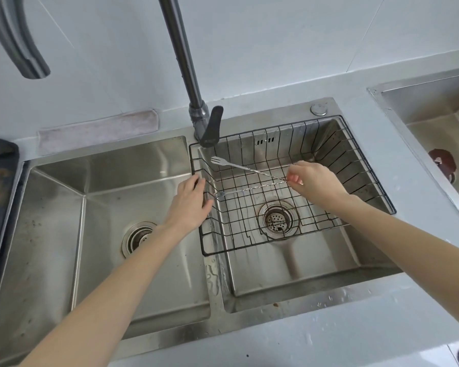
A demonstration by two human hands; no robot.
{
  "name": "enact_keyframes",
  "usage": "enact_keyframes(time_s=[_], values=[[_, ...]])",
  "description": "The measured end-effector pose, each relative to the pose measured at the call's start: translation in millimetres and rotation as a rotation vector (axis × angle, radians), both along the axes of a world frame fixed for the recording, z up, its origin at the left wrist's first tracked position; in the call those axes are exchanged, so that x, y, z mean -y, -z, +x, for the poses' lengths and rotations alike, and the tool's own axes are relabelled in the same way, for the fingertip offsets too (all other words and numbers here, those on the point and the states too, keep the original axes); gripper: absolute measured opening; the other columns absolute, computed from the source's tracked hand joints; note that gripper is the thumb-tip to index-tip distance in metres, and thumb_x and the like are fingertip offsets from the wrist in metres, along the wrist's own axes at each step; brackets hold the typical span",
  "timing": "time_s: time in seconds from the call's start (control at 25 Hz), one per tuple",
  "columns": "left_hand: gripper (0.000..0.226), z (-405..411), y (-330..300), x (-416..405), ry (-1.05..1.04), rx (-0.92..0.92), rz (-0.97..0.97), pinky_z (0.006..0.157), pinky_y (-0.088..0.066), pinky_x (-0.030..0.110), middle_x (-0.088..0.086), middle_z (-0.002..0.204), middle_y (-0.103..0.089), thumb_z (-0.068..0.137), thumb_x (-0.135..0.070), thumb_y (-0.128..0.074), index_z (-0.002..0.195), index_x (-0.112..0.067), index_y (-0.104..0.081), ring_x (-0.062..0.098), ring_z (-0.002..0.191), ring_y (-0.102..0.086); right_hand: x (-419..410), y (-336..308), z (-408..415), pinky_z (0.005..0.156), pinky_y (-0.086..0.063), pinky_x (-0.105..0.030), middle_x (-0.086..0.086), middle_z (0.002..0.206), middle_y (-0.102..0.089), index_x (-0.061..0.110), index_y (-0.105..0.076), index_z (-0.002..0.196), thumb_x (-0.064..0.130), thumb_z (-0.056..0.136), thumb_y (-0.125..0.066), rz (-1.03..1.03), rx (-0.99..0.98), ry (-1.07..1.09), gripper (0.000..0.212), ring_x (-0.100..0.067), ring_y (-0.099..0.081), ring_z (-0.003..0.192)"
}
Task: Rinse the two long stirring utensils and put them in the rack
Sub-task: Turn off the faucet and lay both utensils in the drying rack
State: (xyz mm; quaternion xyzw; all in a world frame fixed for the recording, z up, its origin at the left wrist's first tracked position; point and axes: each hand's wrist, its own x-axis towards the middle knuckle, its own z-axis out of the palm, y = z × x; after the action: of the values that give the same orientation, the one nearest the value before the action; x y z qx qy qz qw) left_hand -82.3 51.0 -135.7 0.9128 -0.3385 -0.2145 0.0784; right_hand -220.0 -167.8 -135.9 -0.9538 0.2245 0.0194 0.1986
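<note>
Two long twisted metal stirring utensils are pinched at one end by my right hand [316, 181] above the black wire rack [376, 186] in the right sink basin. The upper stirrer [239, 166] ends in a small fork pointing left. The lower stirrer [249, 188] reaches left to a small spoon tip near my left hand [190, 205]. My left hand rests at the rack's left rim over the divider between the basins, fingers apart, holding nothing that I can see.
A tall grey faucet [186, 72] with a dark lever [212, 127] rises behind the divider; no water runs. The left basin [104, 181] has a drain. A folded cloth [98, 129] lies behind it. Another sink [435, 120] sits at far right.
</note>
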Motion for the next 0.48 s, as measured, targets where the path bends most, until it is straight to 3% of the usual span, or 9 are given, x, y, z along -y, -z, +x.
enact_keyframes(time_s=[0.28, 0.48], values=[[0.054, -6.8, 15.1, -5.9, 0.016, 0.092, -0.075, 0.117, -0.018, 0.035, 0.009, 0.155, -0.017, 0.097, -0.025, -0.035, 0.145, -0.005, -0.02, 0.024, 0.142, -0.013, 9.3, 24.1, -6.0, 0.069, -0.044, -0.034, -0.009, 0.1, -0.063, 0.007, -0.063, 0.096, 0.014, 0.091, -0.052, -0.045, -0.137, -0.065, 0.014, -0.034, -0.061, 0.092], [0.052, -12.7, 27.8, -8.5, 0.015, 0.152, -0.131, 0.118, -0.014, 0.035, 0.014, 0.154, -0.021, 0.097, -0.022, -0.032, 0.144, -0.001, -0.021, 0.026, 0.142, -0.017, 6.6, 32.8, -11.6, 0.071, -0.051, -0.039, -0.006, 0.101, -0.063, 0.008, -0.062, 0.094, 0.016, 0.092, -0.051, -0.057, -0.187, -0.119, 0.013, -0.033, -0.058, 0.095]])
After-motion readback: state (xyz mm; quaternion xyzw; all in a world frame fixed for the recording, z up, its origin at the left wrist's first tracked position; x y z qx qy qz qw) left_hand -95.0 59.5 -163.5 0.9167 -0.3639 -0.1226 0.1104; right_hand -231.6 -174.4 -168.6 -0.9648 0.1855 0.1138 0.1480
